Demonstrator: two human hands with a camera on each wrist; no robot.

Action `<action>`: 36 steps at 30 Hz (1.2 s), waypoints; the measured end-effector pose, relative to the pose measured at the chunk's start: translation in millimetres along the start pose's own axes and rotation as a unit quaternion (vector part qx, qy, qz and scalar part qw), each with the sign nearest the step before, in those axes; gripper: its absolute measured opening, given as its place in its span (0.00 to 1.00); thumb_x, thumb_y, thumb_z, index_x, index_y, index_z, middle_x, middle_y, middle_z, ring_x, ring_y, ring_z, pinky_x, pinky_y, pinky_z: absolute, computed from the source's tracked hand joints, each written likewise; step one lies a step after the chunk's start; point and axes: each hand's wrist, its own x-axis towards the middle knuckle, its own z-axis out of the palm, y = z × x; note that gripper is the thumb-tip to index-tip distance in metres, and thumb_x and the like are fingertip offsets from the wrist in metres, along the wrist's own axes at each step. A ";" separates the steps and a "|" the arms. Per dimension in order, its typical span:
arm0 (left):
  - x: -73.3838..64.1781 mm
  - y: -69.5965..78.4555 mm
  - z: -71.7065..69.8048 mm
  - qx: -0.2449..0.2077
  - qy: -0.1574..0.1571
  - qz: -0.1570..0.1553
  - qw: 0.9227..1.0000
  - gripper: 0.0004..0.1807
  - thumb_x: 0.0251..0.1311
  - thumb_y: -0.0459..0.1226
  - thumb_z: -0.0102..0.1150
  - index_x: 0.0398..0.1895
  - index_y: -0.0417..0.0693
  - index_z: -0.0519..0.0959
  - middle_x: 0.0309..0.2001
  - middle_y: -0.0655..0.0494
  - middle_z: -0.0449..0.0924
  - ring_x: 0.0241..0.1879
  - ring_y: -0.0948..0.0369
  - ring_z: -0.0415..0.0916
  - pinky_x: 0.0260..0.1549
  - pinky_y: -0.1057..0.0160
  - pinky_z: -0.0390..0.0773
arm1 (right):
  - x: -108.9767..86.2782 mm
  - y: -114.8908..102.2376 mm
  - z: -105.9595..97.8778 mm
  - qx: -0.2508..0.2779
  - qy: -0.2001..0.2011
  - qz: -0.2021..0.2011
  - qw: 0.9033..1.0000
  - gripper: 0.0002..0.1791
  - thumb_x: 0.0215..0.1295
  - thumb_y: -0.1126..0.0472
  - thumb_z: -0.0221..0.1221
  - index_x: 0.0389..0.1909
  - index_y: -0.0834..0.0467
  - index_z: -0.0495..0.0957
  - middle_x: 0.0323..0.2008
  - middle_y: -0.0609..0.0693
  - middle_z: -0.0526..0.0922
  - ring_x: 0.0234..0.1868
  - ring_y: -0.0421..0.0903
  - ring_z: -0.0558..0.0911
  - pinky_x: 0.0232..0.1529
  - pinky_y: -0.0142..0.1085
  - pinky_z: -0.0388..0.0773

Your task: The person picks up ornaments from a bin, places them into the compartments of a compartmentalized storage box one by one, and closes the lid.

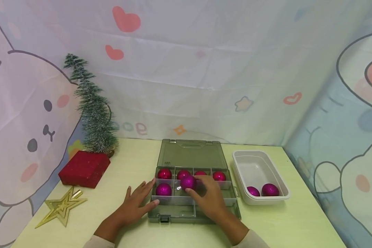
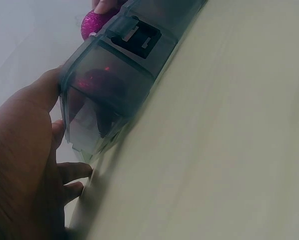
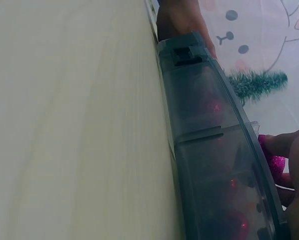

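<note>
My right hand pinches a purple glitter Christmas ball between thumb and fingers, over the middle row of a grey see-through compartment box. In the left wrist view the held ball shows above the box's rim. Shiny red balls sit in the back row's compartments, one partly hidden by my right hand. Another purple glitter ball lies in the middle row's left compartment. With fingers extended, my left hand touches the box's left side. The box lid is tipped back, open.
Right of the box, a white plastic tub holds two purple glitter balls. At the left stand a small frosted Christmas tree and a red block, with a gold star in front. A printed cloth hangs behind the table.
</note>
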 end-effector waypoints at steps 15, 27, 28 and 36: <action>0.5 1.8 -0.2 0.002 0.001 -0.002 1.000 0.46 0.80 0.59 0.55 0.92 0.61 0.49 0.89 0.47 0.54 0.89 0.35 0.43 0.75 0.17 0.20 | -0.5 1.3 1.2 -0.035 -0.028 -0.046 0.998 0.26 0.58 0.55 0.81 0.57 0.57 0.87 0.53 0.51 0.92 0.60 0.51 0.85 0.61 0.58 0.73; 1.7 1.0 1.7 -0.010 -0.008 0.001 1.000 0.46 0.80 0.59 0.56 0.92 0.63 0.48 0.90 0.49 0.53 0.89 0.36 0.41 0.75 0.19 0.19 | 2.0 0.7 0.4 -0.073 -0.057 -0.034 0.995 0.25 0.60 0.51 0.81 0.55 0.57 0.89 0.59 0.53 0.87 0.66 0.56 0.83 0.63 0.66 0.74; 2.1 0.5 1.8 -0.009 -0.007 0.001 1.000 0.46 0.80 0.59 0.56 0.92 0.63 0.48 0.90 0.49 0.53 0.89 0.36 0.41 0.75 0.19 0.19 | 3.0 0.1 0.3 -0.078 -0.061 -0.032 0.995 0.25 0.60 0.51 0.81 0.55 0.57 0.89 0.59 0.53 0.87 0.66 0.56 0.82 0.62 0.66 0.74; 1.1 0.0 -1.3 0.001 -0.003 -0.005 1.000 0.46 0.79 0.59 0.55 0.92 0.63 0.49 0.89 0.49 0.53 0.89 0.35 0.42 0.75 0.18 0.19 | 6.4 -5.7 3.1 -0.078 -0.075 -0.002 0.994 0.24 0.61 0.51 0.81 0.55 0.57 0.89 0.61 0.55 0.85 0.67 0.58 0.80 0.64 0.71 0.71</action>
